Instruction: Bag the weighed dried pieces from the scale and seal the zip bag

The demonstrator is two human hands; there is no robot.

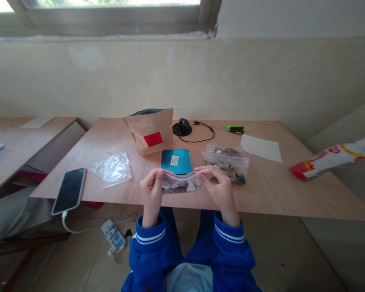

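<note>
Our left hand (152,194) and right hand (219,190) pinch the top edge of a zip bag (181,185) of shells, lower center of frame, over the desk (276,190).

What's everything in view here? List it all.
table: 1, pale wood, ahead
paper bag: 1, brown, table's back
cabled puck: 1, black, beside bag
screwdriver: 1, green, back right
paper sheet: 1, white, right
teal case: 1, teal, centre
zip bag: 1, clear, right of case
plastic bag: 1, clear, left
phone: 1, black, left edge
power strip: 1, white, floor
printed packet: 1, red-white, far right
held zip bag: 1, clear, between hands
left hand: 1, on held bag
right hand: 1, on held bag
sleeves: 2, blue, arms
</note>
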